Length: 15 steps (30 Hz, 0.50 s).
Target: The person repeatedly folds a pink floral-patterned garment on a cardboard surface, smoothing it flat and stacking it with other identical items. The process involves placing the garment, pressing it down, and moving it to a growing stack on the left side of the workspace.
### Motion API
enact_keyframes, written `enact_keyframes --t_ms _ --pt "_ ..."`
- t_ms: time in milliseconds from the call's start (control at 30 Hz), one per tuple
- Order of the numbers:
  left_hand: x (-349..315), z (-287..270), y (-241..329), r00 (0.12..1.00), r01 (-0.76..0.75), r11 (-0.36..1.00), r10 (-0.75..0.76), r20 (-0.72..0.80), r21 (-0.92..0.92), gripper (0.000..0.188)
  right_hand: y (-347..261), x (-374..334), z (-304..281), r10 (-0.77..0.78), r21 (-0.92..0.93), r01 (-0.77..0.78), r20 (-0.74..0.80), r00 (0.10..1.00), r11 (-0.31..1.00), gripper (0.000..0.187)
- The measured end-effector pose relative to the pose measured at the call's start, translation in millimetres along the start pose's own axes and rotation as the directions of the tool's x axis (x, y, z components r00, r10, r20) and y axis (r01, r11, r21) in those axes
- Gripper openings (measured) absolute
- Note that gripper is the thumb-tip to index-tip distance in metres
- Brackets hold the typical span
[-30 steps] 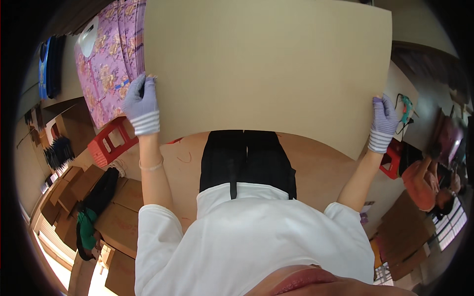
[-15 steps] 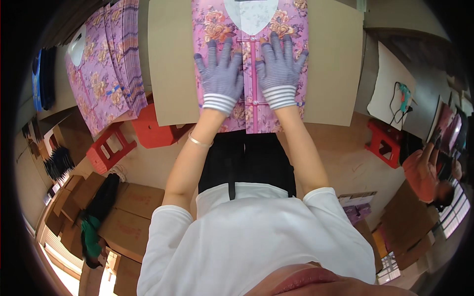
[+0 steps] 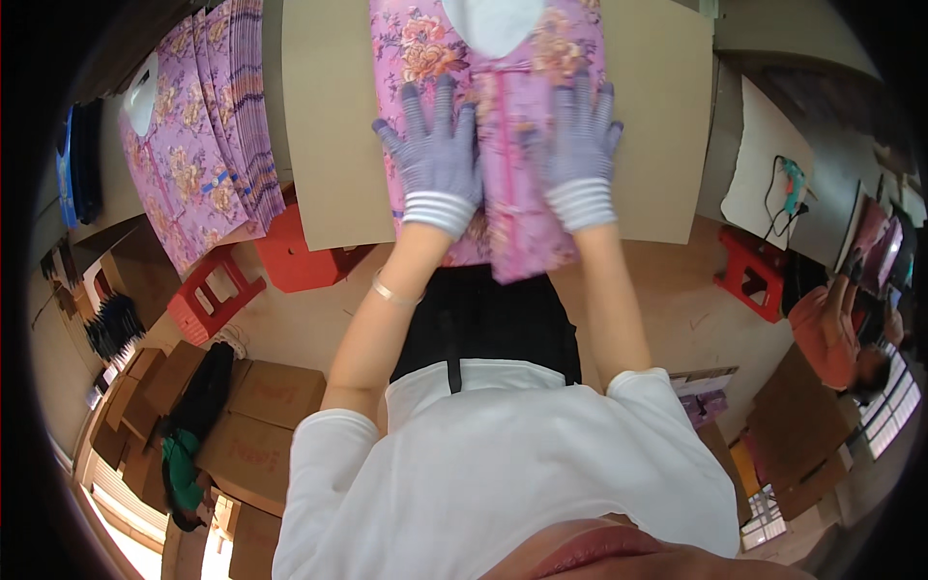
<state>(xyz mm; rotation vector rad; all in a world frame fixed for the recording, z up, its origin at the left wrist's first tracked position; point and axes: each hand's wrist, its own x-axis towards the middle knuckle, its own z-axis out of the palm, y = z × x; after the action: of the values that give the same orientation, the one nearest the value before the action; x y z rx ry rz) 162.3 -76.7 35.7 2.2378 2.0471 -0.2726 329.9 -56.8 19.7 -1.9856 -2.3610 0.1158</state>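
Note:
A pink flowered, shirt-shaped folded piece (image 3: 507, 208) with a white neck insert (image 3: 493, 24) lies in front of me on a tan board (image 3: 657, 135). Whether it is paper or cloth I cannot tell. My left hand (image 3: 432, 159), in a purple striped glove with a white-banded cuff, rests flat on the left front panel, fingers spread. Gloved the same way, my right hand (image 3: 580, 150) is slightly blurred at the right panel's outer side, fingers stretched out. The right panel sits askew, its lower end hanging past the left one's.
At the left stands a stack of similar pink flowered pieces (image 3: 184, 164). Red stools (image 3: 217, 295) are below the board's sides. A teal glue gun (image 3: 793, 179) with a cord lies at the right. Cardboard boxes (image 3: 275, 406) and two other people (image 3: 182, 464) are farther off.
My right hand has slid outward to the right. The right front panel has shifted toward me and skewed. My left hand stays nearly where it was, its fingers a little more spread.

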Motion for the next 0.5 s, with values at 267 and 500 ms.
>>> enact_keyframes --t_ms 267,500 --pt "-23.0 -15.6 -55.2 0.935 -0.2 0.523 -0.151 -0.321 -0.829 0.087 27.2 -27.6 -106.1 0.007 0.755 0.05 -0.071 0.997 0.654 0.082" --pt "-23.2 -31.5 -124.7 0.926 -0.046 0.109 -0.368 -0.083 -0.993 0.06 142.3 -38.8 -99.5 0.378 0.732 -0.313 0.082 0.922 0.605 0.056"
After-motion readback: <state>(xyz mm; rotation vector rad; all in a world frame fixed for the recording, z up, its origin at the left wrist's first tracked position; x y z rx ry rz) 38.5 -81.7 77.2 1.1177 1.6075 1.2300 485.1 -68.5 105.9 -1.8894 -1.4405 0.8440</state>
